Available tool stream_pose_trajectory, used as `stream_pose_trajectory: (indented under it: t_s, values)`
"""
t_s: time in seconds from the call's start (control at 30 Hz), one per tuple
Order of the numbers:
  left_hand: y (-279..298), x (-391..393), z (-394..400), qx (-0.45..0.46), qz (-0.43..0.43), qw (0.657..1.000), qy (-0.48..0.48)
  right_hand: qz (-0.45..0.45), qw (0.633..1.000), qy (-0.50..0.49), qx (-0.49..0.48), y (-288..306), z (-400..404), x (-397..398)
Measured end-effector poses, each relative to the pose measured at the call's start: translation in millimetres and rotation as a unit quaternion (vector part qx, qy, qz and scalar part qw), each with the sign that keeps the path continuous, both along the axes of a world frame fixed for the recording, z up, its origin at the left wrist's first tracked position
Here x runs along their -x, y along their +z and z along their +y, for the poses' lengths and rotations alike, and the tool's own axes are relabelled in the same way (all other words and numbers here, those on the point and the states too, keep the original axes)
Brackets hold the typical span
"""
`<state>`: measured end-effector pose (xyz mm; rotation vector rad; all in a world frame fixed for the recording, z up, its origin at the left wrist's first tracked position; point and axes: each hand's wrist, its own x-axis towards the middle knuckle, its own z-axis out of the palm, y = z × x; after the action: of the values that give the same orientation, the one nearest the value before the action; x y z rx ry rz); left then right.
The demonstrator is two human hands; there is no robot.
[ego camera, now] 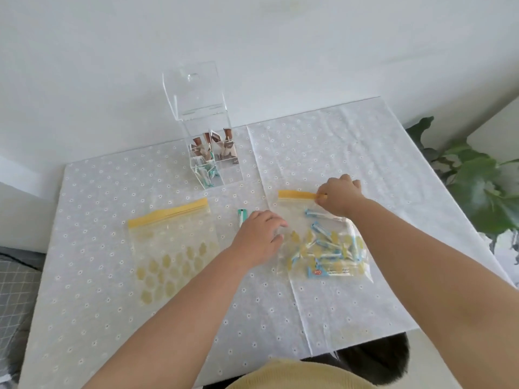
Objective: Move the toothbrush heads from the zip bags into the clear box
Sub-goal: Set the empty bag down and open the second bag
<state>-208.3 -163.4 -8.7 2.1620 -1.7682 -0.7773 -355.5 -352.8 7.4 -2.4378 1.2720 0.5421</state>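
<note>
Right hand pinches the full bag's yellow zip; left hand presses flat on its left edge, holding nothing.

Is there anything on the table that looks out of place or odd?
One thing: a single teal-wrapped toothbrush head lies loose on the white dotted tablecloth, between the empty yellow-zip bag and the left hand, in neither a bag nor the clear acrylic box.
</note>
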Motion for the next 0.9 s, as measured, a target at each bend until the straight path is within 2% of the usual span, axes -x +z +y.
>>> stream_pose_trajectory:
  t_s: [0.1, 0.23, 0.37, 0.47, 0.7, 0.9]
  values:
    - [7, 15, -10, -0.007, 0.094, 0.994, 0.048, -0.045, 0.994, -0.023, -0.099, 15, -5, 6]
    - [21, 34, -23, -0.030, 0.254, 0.955, 0.149, -0.084, 0.974, -0.046, -0.204, 52, -8, 15]
    - [44, 43, -36, -0.009, 0.417, 0.879, 0.229, -0.154, 0.923, -0.089, -0.342, 85, -4, 16]
    - [70, 44, -40, 0.029, 0.498, 0.820, 0.279, -0.203, 0.903, -0.061, -0.374, 108, 2, 14]
    - [138, 25, -23, 0.149, 0.554, 0.748, 0.334, -0.345, 0.875, 0.002, -0.341, 155, 20, -11]
    - [172, 3, 1, 0.226, 0.492, 0.750, 0.379, -0.382, 0.858, 0.063, -0.338, 174, 47, -54]
